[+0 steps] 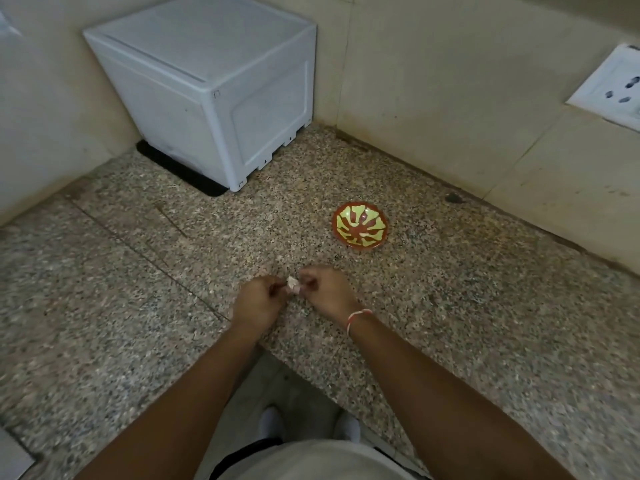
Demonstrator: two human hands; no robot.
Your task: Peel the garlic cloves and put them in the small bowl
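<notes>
one garlic clove, one small bowl, two hands, one white box

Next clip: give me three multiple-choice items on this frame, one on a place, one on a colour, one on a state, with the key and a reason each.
1. Where does the small bowl stand relative to the hands?
A. beyond, to the right
B. on the white box
C. at the left

2. The bowl's colours?
A. blue and white
B. red and yellow-green
C. plain black

3. The garlic clove is:
A. in the bowl
B. lying alone on the counter
C. pinched between left hand and right hand

Key: A, it stands on the counter past the right hand; B, red with yellow-green patches; C, fingers of both hands meet on it.
</notes>
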